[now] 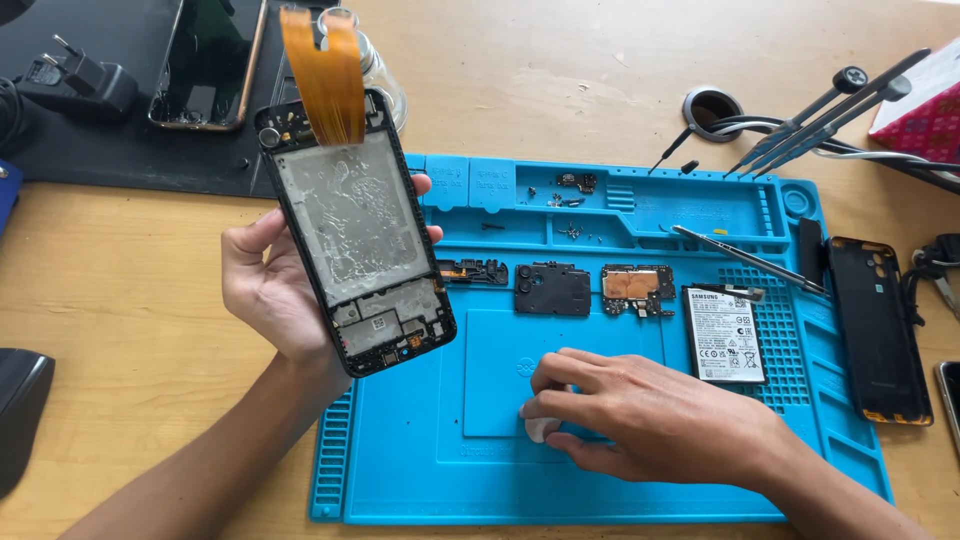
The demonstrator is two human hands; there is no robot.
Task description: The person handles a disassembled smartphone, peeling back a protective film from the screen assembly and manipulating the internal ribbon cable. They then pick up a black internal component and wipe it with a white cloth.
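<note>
Left hand (275,290) raised, gripping; right hand (640,415) low, fingers seemingly pinched.

Lighting: bright, even daylight is falling across the wooden table (600,70), with the far right corner washing out. Shadows: soft ones are lying under the right hand (640,415) on the blue mat (420,470). Glare: the dark phone screen (205,60) is reflecting light. Focus: sharp throughout; straight edges are bowing slightly near the frame's borders.
</note>
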